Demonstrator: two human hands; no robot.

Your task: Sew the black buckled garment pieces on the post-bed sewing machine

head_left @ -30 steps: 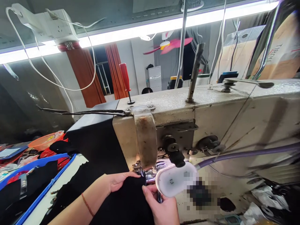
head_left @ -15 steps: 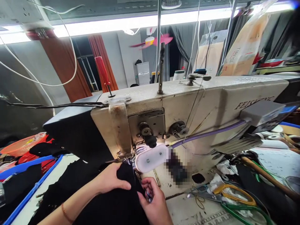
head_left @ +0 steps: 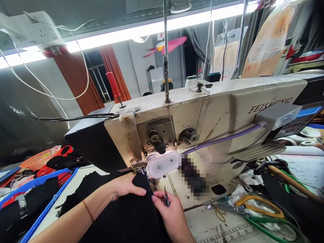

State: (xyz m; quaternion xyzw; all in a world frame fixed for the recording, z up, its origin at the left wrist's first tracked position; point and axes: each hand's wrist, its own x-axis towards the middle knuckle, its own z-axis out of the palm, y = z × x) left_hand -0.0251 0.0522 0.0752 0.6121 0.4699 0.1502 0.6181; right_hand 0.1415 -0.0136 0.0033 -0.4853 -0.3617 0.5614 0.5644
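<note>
Black fabric hangs over the front of the sewing machine's bed, its upper end close to the needle area beside the lit lamp. My left hand grips the fabric near the presser foot, thumb across the top and fingertips hidden by the cloth. At the fabric's right edge, my right hand pinches the cloth between thumb and forefinger. A small pointed metal tool, seemingly thread snips, is tucked in that same hand with its tips upward. The needle itself cannot be made out.
The sewing machine head spans the view. Yellow-handled scissors and green-handled scissors lie right, near a ruler scale. A blue bin with dark cloth stands left. A red screwdriver sticks up from the machine.
The view has shifted slightly. My right hand has turned so the snips point upward, and its fingertips have closed on the fabric's edge. My left hand stays on the fabric.
</note>
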